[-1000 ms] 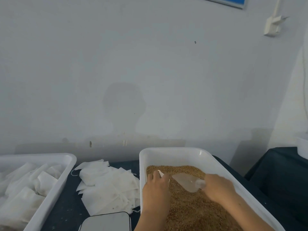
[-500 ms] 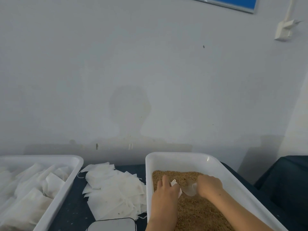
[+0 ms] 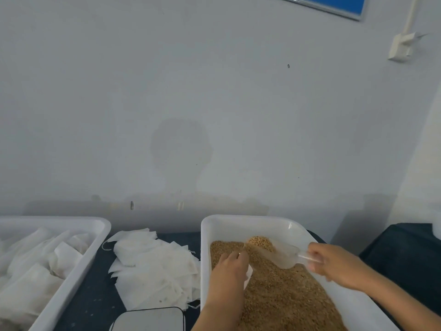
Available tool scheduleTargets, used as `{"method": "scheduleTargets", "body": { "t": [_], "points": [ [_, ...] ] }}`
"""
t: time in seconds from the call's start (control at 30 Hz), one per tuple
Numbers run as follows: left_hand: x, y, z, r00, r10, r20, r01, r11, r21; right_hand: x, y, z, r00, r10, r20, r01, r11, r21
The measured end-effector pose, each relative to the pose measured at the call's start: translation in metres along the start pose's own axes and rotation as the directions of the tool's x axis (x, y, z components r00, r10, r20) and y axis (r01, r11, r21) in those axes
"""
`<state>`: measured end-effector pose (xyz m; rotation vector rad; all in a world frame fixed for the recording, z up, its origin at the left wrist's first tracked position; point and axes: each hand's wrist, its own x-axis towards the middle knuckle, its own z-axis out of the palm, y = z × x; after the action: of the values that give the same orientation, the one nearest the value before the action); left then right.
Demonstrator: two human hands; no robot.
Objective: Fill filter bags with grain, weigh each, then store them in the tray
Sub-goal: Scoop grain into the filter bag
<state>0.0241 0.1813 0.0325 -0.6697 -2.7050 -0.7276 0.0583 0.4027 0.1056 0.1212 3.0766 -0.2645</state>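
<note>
A white tub (image 3: 241,224) at the right holds brown grain (image 3: 284,297). My right hand (image 3: 338,266) grips the handle of a clear plastic scoop (image 3: 279,253) that carries a heap of grain, lifted over the tub. My left hand (image 3: 229,271) holds a white filter bag (image 3: 248,274) low over the grain, left of the scoop; most of the bag is hidden by the hand. A pile of empty filter bags (image 3: 152,266) lies on the dark table between the tubs. The storage tray (image 3: 78,266) at the left holds several filled bags.
A scale's flat platform (image 3: 150,320) sits at the bottom edge in front of the bag pile. The wall stands close behind the tubs. A dark-covered surface (image 3: 405,256) lies at the far right.
My right hand has drawn the scoop out of the grain and lifted it to the right, now loaded. My left hand stays over the grain with the bag. The camera has shifted slightly.
</note>
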Motion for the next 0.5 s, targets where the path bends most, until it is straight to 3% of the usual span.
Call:
{"method": "scheduleTargets", "body": {
  "t": [0.13,0.3,0.5],
  "points": [
    [0.002,-0.004,0.006,1.0,0.015,-0.022,-0.016,0.998,-0.055,-0.026,0.01,-0.032,0.996,-0.067,0.058,0.065,0.997,0.037],
    [0.001,-0.002,0.007,1.0,0.023,-0.009,-0.024,0.995,-0.099,-0.03,0.006,-0.044,0.987,-0.119,0.105,0.134,0.98,-0.15],
    [0.001,0.0,0.007,0.997,0.072,0.003,-0.072,0.995,-0.067,-0.022,-0.01,-0.053,0.985,-0.139,0.099,0.16,0.954,-0.254]
  ]
}}
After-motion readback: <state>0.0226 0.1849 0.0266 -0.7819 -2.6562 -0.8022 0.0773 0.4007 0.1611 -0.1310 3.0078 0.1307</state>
